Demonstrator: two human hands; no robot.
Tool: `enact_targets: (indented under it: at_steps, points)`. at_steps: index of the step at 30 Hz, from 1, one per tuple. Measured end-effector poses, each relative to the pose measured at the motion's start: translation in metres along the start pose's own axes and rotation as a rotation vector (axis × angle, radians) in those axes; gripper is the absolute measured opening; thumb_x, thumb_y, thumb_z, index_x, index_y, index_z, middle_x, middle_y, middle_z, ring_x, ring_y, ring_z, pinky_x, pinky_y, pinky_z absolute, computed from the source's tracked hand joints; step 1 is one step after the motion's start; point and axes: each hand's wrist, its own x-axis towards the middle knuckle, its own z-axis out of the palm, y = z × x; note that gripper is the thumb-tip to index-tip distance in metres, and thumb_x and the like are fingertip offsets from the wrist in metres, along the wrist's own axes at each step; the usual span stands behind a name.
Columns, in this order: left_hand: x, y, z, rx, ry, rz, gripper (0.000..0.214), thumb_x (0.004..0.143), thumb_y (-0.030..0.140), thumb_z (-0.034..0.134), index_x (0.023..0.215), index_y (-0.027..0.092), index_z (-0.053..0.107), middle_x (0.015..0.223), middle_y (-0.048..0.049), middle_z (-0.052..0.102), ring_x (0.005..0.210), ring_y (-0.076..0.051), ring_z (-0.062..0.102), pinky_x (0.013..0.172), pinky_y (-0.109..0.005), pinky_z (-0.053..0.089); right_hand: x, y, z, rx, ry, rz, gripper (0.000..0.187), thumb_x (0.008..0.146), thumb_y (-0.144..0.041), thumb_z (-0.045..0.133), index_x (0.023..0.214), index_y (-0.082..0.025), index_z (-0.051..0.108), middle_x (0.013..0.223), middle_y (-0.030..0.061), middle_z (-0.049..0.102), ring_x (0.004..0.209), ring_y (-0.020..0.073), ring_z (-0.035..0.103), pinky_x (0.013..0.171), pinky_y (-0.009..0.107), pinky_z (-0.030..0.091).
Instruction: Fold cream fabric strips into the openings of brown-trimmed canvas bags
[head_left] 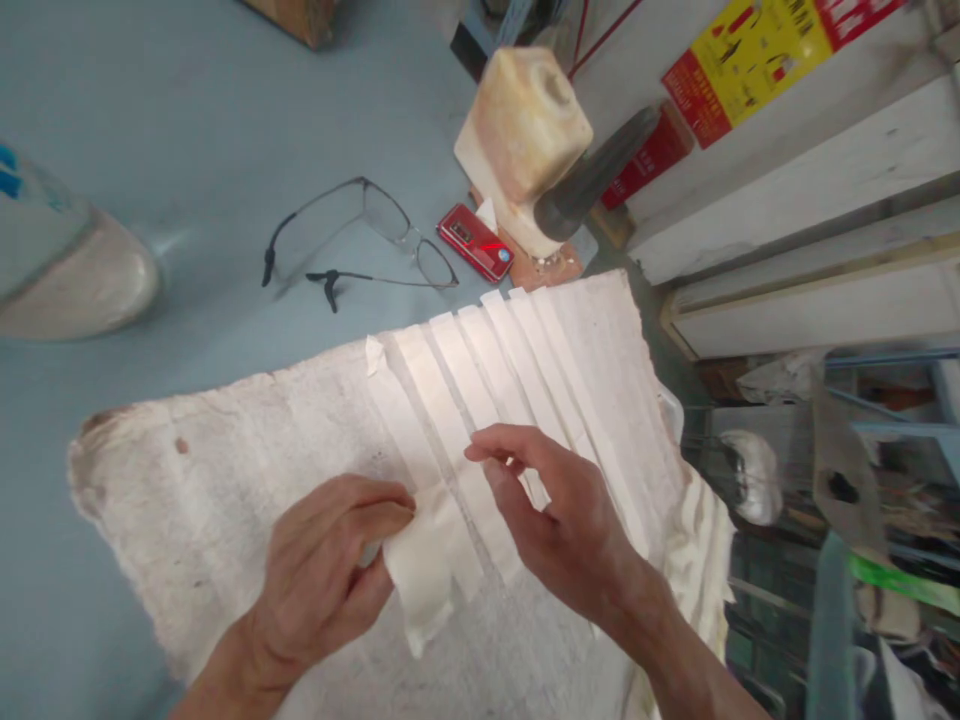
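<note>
My left hand (pixel 337 560) pinches the near end of a cream paper strip (pixel 431 560) between thumb and fingers. The end is lifted and folded over, with a ragged lower edge. To its right, my right hand (pixel 566 510) hovers over the neighbouring strips, fingers loosely curved and thumb a little apart from them, with nothing visible in them. Several pale strips (pixel 487 345) lie side by side on a worn, whitish felt-like sheet (pixel 247 480). Their lower parts are partly hidden behind my right hand and forearm.
Beyond the sheet, eyeglasses (pixel 386 215) and a red box-like item (pixel 475 243) lie on the blue-grey table (pixel 210 130). A yellowed plastic container (pixel 525 125) stands near a dark tapered object (pixel 600 175). At left is a clear, rounded container (pixel 75 260). Cluttered shelving (pixel 885 480) is at right.
</note>
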Motion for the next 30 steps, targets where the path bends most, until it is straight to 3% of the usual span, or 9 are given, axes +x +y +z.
enact_targets:
  at_steps: [3,7,13,17,24,30]
  points:
    - [0.005,0.0,0.001,-0.075,0.011,-0.032,0.017,0.11,0.023,0.049,0.114,0.026,0.064,0.1,-0.0057,0.08,0.08,-0.02,0.078,0.07,-0.033,0.065,0.021,0.014,0.011,-0.083,-0.035,-0.031,0.015,0.104,-0.017,0.06,0.109,-0.021,0.073,0.101,0.0062,0.086,0.088,0.0225,0.081,0.079,0.037,0.065]
    - [0.011,0.001,0.001,-0.028,0.043,-0.049,0.013,0.104,0.016,0.057,0.11,0.026,0.063,0.097,-0.0029,0.078,0.079,-0.017,0.078,0.072,-0.027,0.066,0.069,0.011,0.017,-0.153,-0.064,-0.1,0.015,0.101,-0.019,0.065,0.11,-0.021,0.076,0.108,0.0065,0.086,0.1,0.0237,0.078,0.089,0.037,0.059]
    - [0.019,0.006,-0.004,0.021,0.036,-0.013,0.017,0.101,0.009,0.057,0.108,0.024,0.06,0.093,-0.0004,0.077,0.08,-0.012,0.076,0.074,-0.019,0.063,0.132,0.004,0.037,-0.351,-0.256,-0.082,0.03,0.1,-0.01,0.057,0.117,-0.019,0.079,0.115,0.0074,0.085,0.109,0.0242,0.078,0.088,0.035,0.053]
    - [0.022,0.005,-0.001,-0.007,0.081,-0.059,0.015,0.102,0.01,0.056,0.108,0.023,0.06,0.094,-0.0011,0.077,0.082,-0.012,0.076,0.075,-0.019,0.063,0.14,0.003,0.044,-0.357,-0.325,-0.074,0.03,0.098,-0.011,0.057,0.116,-0.019,0.08,0.115,0.0069,0.085,0.107,0.0239,0.077,0.087,0.035,0.052]
    - [0.02,0.006,0.001,-0.03,0.104,-0.075,0.017,0.1,0.009,0.058,0.107,0.024,0.058,0.093,-0.0009,0.076,0.079,-0.014,0.075,0.071,-0.022,0.063,0.14,-0.003,0.051,-0.36,-0.338,-0.044,0.024,0.095,-0.014,0.059,0.106,-0.021,0.079,0.104,0.0045,0.084,0.094,0.0215,0.074,0.077,0.033,0.045]
    - [0.021,0.008,0.001,-0.038,0.109,-0.092,0.019,0.099,0.008,0.057,0.107,0.025,0.057,0.091,-0.0004,0.076,0.077,-0.015,0.076,0.069,-0.024,0.063,0.142,0.0,0.047,-0.281,-0.373,-0.033,0.018,0.093,-0.014,0.061,0.097,-0.022,0.078,0.093,0.0001,0.081,0.077,0.0166,0.064,0.074,0.031,0.041]
